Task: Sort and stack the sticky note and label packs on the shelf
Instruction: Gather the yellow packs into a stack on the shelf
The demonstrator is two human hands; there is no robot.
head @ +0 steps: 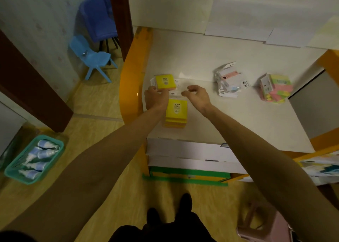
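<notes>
The square yellow sticky note pack (164, 82) lies far left on the white shelf top (201, 58), just beyond the yellow stack of like packs (176, 113), with the left hand (156, 97) pinching its near edge. If that light pinch slips, the pack could skid onto the clear film label packs (180, 87) beside it and mix the sorts. Right of the stack, the right hand (197, 95) hovers loosely curled, grasping nothing. Further right lie a loose white label heap (229, 82) and a leaning pink-and-green note pile (277, 89), likely to topple. The left fingertips are hidden, and printing is illegible.
</notes>
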